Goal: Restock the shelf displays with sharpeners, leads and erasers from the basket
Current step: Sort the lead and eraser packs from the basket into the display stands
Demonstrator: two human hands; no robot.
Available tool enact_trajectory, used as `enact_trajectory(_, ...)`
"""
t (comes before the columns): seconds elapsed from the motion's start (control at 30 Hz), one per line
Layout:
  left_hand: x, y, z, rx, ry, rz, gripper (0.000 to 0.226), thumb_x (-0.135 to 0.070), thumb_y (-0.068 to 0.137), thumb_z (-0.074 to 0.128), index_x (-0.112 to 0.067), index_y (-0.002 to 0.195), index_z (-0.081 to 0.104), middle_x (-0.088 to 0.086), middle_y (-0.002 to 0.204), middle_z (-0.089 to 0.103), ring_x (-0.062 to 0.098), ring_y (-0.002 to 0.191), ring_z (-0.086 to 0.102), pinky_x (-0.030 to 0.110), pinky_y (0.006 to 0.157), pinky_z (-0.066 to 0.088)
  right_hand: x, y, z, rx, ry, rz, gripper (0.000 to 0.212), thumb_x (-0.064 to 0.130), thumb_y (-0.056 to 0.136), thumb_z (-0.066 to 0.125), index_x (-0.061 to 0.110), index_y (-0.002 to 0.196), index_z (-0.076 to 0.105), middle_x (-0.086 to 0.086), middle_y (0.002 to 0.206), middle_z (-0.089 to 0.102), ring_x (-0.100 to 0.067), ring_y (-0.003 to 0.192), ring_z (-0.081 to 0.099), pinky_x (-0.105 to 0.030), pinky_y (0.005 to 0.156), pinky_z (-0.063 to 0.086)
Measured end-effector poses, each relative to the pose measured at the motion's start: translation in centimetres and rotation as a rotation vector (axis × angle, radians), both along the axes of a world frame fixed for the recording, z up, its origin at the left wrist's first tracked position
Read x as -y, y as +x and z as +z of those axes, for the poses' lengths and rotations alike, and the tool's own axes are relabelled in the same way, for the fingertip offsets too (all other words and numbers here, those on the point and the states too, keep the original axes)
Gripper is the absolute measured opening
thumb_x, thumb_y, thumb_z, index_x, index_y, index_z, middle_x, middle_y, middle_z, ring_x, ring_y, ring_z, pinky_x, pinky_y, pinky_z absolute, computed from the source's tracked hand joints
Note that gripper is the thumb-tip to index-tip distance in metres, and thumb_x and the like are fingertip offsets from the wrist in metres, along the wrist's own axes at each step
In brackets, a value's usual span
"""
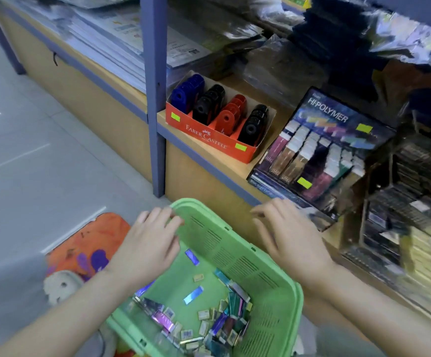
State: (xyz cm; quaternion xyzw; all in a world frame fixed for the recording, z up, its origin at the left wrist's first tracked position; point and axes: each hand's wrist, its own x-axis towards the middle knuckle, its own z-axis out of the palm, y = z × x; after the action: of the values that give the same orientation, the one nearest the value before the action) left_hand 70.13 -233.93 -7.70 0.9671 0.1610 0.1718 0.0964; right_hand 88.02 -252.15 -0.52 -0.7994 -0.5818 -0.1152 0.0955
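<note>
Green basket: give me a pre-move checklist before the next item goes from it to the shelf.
1. Both hands free: left hand and right hand hold nothing. Ok.
2. Stock left in green basket: many small packs heaped at its near end. Ok.
3. Basket within reach: directly under both hands. Ok.
4. Room in Faber-Castell sharpener box: all four rows look full. Not ok.
5. Room in Hi-Polymer lead display: slots blurred. Cannot tell.
6. Sharpeners among the basket's stock: none recognisable. Cannot tell.

A sharpener box (210, 139) and a lead display (320, 161) are set side by side on the shelf (237, 167), paper stacks (111, 45) behind.
</note>
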Motion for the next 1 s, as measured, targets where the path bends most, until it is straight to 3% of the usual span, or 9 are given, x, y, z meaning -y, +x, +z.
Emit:
enact_trajectory(0.1, -0.2, -3.3, -3.5, -0.102, -0.117, 0.093, 0.034, -0.03, 0.078, 0.039, -0.017, 0.103, 0.059, 0.0, 0.093, 0.056, 0.018, 0.084, 0.052, 0.03, 0.075, 0.031, 0.8, -2.2, -6.1, -0.171, -0.183, -0.002, 0.017, 0.025, 0.092, 0.054, 0.018, 0.107, 0.06, 0.004, 0.099, 0.058, -0.015, 0.091, 0.059, -0.022, 0.078, 0.043)
enact_trajectory(0.23, -0.5, -6.3, -6.9, -0.197, -0.257, 0.207, 0.053, -0.035, 0.08, 0.035, -0.015, 0.125, 0.054, 0.002, 0.109, 0.059, 0.02, 0.097, 0.053, 0.037, 0.082, 0.042, 0.9, -4.3, -14.3, -0.51, -0.489, -0.071, 0.038, 0.028, 0.101, 0.04, 0.02, 0.138, 0.04, 0.005, 0.133, 0.044, -0.012, 0.122, 0.046, -0.023, 0.103, 0.037)
enact_trajectory(0.33, -0.4, -7.0, -7.8, -0.196, -0.275, 0.224, 0.054, -0.03, 0.082, 0.041, -0.013, 0.134, 0.045, 0.004, 0.118, 0.054, 0.019, 0.109, 0.043, 0.038, 0.089, 0.042, 0.9, -5.8, -20.2, -0.645, -0.646, -0.103, 0.042, 0.023, 0.1, 0.043, 0.017, 0.141, 0.035, 0.0, 0.138, 0.041, -0.02, 0.126, 0.045, -0.03, 0.103, 0.036)
enact_trajectory(0.43, -0.3, -7.3, -8.3, -0.142, -0.402, 0.334, 0.057, -0.012, 0.087, 0.058, -0.009, 0.141, 0.038, 0.009, 0.132, 0.046, 0.019, 0.121, 0.036, 0.036, 0.103, 0.032, 1.2, -7.8, -24.8, -0.837, -0.751, -0.136, 0.047, 0.017, 0.098, 0.045, 0.011, 0.144, 0.032, -0.007, 0.144, 0.038, -0.022, 0.129, 0.041, -0.027, 0.105, 0.031)
enact_trajectory(0.5, -0.4, -7.5, -8.4, -0.134, -0.485, 0.406, 0.06, -0.01, 0.089, 0.057, -0.009, 0.144, 0.034, 0.009, 0.138, 0.042, 0.022, 0.127, 0.037, 0.031, 0.105, 0.027, 1.1, -9.5, -27.1, -0.982, -0.783, -0.166, 0.05, 0.018, 0.097, 0.048, 0.009, 0.144, 0.032, -0.009, 0.146, 0.037, -0.021, 0.131, 0.04, -0.027, 0.108, 0.031)
enact_trajectory(0.63, -0.5, -8.1, -8.7, -0.178, -0.558, 0.459, 0.058, -0.018, 0.094, 0.051, -0.016, 0.147, 0.027, 0.003, 0.143, 0.038, 0.021, 0.126, 0.043, 0.029, 0.096, 0.034, -0.1, -13.3, -29.5, -1.247, -0.784, -0.252, 0.056, 0.04, 0.098, 0.045, 0.01, 0.143, 0.033, -0.011, 0.145, 0.039, -0.023, 0.132, 0.04, -0.029, 0.109, 0.032)
enact_trajectory(0.83, -0.5, -7.6, -10.0, -0.182, -0.462, 0.523, 0.055, -0.016, 0.087, 0.06, -0.011, 0.138, 0.04, 0.008, 0.126, 0.053, 0.026, 0.105, 0.056, 0.031, 0.072, 0.041, -1.6, -15.1, -31.4, -1.321, -0.75, -0.35, 0.075, 0.055, 0.089, 0.054, 0.011, 0.145, 0.029, -0.009, 0.141, 0.033, -0.023, 0.128, 0.043, -0.027, 0.107, 0.031)
enact_trajectory(1.0, -0.4, -7.7, -10.8, -0.173, -0.429, 0.534, 0.052, -0.018, 0.086, 0.06, -0.011, 0.135, 0.042, 0.008, 0.12, 0.056, 0.025, 0.1, 0.058, 0.028, 0.067, 0.039, -2.1, -14.4, -32.1, -1.372, -0.815, -0.382, 0.053, 0.046, 0.089, 0.06, 0.011, 0.128, 0.051, -0.008, 0.126, 0.035, -0.024, 0.114, 0.054, -0.028, 0.1, 0.038)
